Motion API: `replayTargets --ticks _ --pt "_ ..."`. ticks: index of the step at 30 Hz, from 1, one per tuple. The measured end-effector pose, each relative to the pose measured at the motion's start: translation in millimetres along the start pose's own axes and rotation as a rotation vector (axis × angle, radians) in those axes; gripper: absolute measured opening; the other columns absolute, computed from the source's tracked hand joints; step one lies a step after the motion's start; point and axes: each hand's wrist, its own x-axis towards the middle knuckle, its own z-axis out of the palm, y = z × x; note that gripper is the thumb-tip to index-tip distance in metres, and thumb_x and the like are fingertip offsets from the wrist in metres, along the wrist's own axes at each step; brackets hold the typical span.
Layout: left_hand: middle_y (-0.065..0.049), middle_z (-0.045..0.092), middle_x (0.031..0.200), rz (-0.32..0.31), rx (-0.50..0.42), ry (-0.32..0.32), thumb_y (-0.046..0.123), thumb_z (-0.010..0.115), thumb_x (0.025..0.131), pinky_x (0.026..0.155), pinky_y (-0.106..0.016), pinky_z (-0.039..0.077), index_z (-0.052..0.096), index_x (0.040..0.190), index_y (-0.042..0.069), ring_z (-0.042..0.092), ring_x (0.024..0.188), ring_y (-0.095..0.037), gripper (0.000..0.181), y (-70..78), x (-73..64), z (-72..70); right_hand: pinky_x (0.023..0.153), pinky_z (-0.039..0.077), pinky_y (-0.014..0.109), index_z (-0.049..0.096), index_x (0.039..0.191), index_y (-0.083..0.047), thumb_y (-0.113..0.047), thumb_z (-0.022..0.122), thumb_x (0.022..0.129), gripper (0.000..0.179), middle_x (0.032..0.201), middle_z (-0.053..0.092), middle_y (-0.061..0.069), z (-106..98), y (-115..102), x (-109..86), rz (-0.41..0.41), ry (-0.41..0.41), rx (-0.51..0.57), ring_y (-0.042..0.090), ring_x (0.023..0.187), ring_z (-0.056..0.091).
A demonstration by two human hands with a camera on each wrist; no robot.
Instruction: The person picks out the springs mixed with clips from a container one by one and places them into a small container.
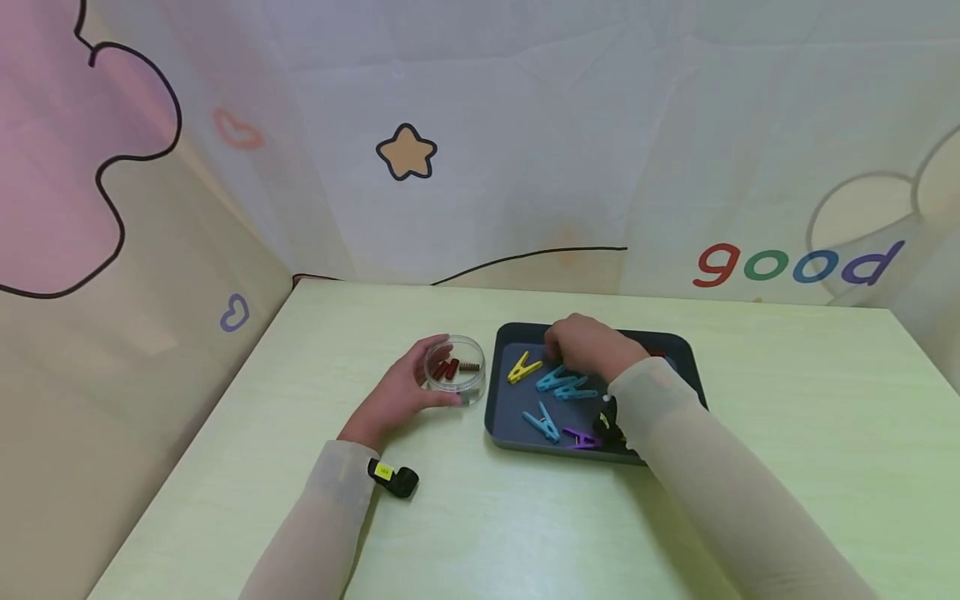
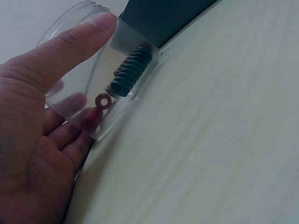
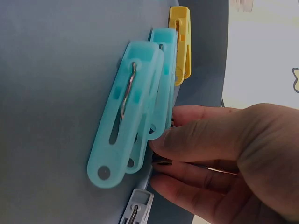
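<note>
In the head view my left hand [image 1: 401, 387] grips a clear round plastic jar [image 1: 471, 390] left of the tray. Inside it lie red springs [image 1: 452, 369] and a brown metal spring [image 1: 469, 367]; a dark green spring [image 2: 133, 70] shows in the left wrist view. My right hand [image 1: 588, 343] reaches into the far side of the dark grey tray [image 1: 510, 421]. Its thumb and fingertips pinch a small dark metal piece [image 3: 162, 161], apparently a spring, mostly hidden by the thumb. Beside these fingers stand light-blue clothespins [image 3: 124, 112].
Also in the tray are a yellow clothespin [image 1: 522, 367], another blue one [image 1: 542, 422], a purple one [image 1: 581, 438] and a grey one [image 3: 135, 210]. Something red [image 1: 656, 352] shows behind the right wrist. The tray stands on a pale wooden table [image 1: 465, 517] before a printed cloth backdrop.
</note>
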Motion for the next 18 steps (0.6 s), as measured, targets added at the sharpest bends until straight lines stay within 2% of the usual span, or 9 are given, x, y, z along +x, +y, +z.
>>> replayTargets --ticks 4,10,13,18 --pt "0.008 0.047 0.147 0.002 0.003 -0.003 0.029 0.09 0.066 0.119 -0.043 0.03 0.037 0.141 0.04 0.04 0.141 -0.016 0.092 0.0 0.1 -0.5 0.084 0.056 0.037 0.072 0.105 -0.009 0.007 0.053 0.09 0.029 0.104 0.069 0.007 -0.9 1.2 -2.4 0.001 0.001 0.009 0.02 0.091 0.061" --pt "0.008 0.047 0.147 0.006 -0.004 -0.005 0.029 0.09 0.066 0.119 -0.043 0.029 0.037 0.141 0.04 0.039 0.141 -0.016 0.092 0.8 0.6 -0.8 0.091 0.056 0.041 0.072 0.112 -0.007 0.009 0.051 0.09 0.035 0.113 0.07 0.01 -1.5 4.1 -2.8 -0.003 0.0 0.024 0.025 0.106 0.065" --pt "0.007 0.047 0.147 0.009 -0.004 -0.007 0.029 0.09 0.067 0.119 -0.043 0.029 0.037 0.141 0.04 0.039 0.141 -0.016 0.092 1.2 0.4 -0.5 0.09 0.056 0.04 0.072 0.111 -0.007 0.009 0.052 0.089 0.034 0.112 0.07 0.011 -1.0 5.6 -2.5 -0.001 -0.001 0.016 0.025 0.105 0.065" --pt "0.008 0.047 0.147 0.017 -0.006 -0.011 0.031 0.09 0.066 0.119 -0.041 0.03 0.037 0.142 0.038 0.04 0.141 -0.016 0.093 0.5 0.1 -0.3 0.083 0.057 0.038 0.071 0.106 -0.007 0.004 0.057 0.088 0.025 0.103 0.07 0.009 -1.2 5.7 -2.2 -0.005 0.01 -0.019 0.022 0.092 0.064"
